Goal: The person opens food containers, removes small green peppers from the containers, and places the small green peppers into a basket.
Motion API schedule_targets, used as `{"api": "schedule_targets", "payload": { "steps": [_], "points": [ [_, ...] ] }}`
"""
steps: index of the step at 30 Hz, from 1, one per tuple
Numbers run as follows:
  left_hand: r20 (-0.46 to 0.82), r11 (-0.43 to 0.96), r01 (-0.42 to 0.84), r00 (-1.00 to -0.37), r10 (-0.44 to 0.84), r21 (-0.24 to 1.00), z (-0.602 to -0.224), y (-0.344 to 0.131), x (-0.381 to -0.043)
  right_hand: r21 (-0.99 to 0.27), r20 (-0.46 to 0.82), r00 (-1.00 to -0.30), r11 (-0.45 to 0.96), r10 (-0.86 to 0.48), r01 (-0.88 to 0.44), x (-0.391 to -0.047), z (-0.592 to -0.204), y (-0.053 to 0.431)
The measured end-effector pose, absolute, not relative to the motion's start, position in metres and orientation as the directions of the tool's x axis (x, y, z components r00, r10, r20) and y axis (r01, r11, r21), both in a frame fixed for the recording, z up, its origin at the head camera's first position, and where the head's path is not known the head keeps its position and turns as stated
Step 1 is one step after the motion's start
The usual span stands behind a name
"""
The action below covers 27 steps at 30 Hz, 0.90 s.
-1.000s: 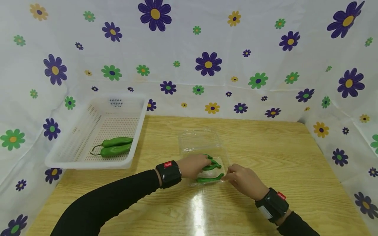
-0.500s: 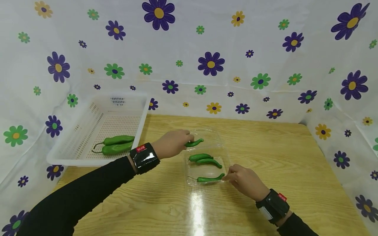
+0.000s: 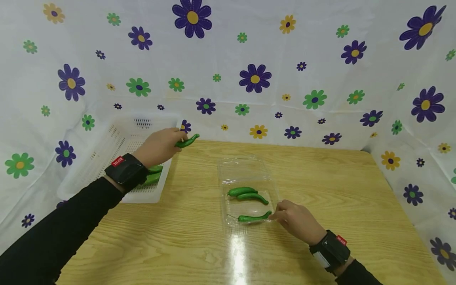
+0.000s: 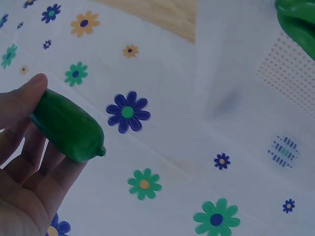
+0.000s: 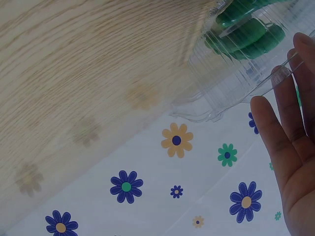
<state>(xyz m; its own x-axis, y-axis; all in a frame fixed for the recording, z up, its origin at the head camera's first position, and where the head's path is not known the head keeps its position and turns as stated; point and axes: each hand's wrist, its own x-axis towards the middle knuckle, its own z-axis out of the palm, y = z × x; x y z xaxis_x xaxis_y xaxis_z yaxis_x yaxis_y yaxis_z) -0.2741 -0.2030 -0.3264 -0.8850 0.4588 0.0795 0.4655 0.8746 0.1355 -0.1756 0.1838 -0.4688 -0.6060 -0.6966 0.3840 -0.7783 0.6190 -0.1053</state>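
Observation:
In the head view my left hand [image 3: 159,147] holds a green pepper [image 3: 187,141] by one end, in front of the white basket's right side. The left wrist view shows thumb and fingers around this smooth pepper [image 4: 69,127], its blunt end sticking out. My right hand [image 3: 298,221] pinches the near right corner of a clear plastic clamshell box [image 3: 233,206]. The box lies with its lid [image 3: 240,168] laid back. Three slim green peppers are inside: two together [image 3: 243,191] toward the back and one pepper [image 3: 254,217] along the front edge.
A white perforated basket [image 3: 140,198] stands at the left with larger green peppers [image 3: 152,179], partly hidden by my left wrist. Behind the wooden table [image 3: 320,178] hangs a white flowered cloth [image 3: 228,51], which also covers both sides.
My left hand has lifted a pepper out of the clear box and carried it left and back to the basket. The right hand has stayed at the box's corner.

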Motion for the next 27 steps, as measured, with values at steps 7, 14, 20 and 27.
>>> {"api": "schedule_targets", "payload": {
  "steps": [7, 14, 20, 27],
  "points": [
    [0.086, 0.924, 0.37, -0.928, 0.363, 0.098, -0.327, -0.248, -0.293, -0.1, 0.392, -0.595, 0.61, -0.702, -0.786, -0.175, -0.468, 0.184],
    [0.051, 0.941, 0.329, -0.944, 0.326, 0.084, -0.348, -0.291, -0.317, -0.109, 0.403, -0.593, 0.607, -0.697, -0.787, -0.176, -0.468, 0.184],
    [-0.007, 0.948, 0.315, -0.949, 0.315, 0.043, -0.377, -0.322, -0.334, -0.13, 0.392, -0.602, 0.606, -0.695, -0.785, -0.176, -0.471, 0.185],
    [-0.069, 0.963, 0.265, -0.961, 0.268, 0.046, -0.409, -0.344, -0.352, -0.134, 0.38, -0.617, 0.619, -0.689, -0.774, -0.177, -0.469, 0.186]
  ]
}}
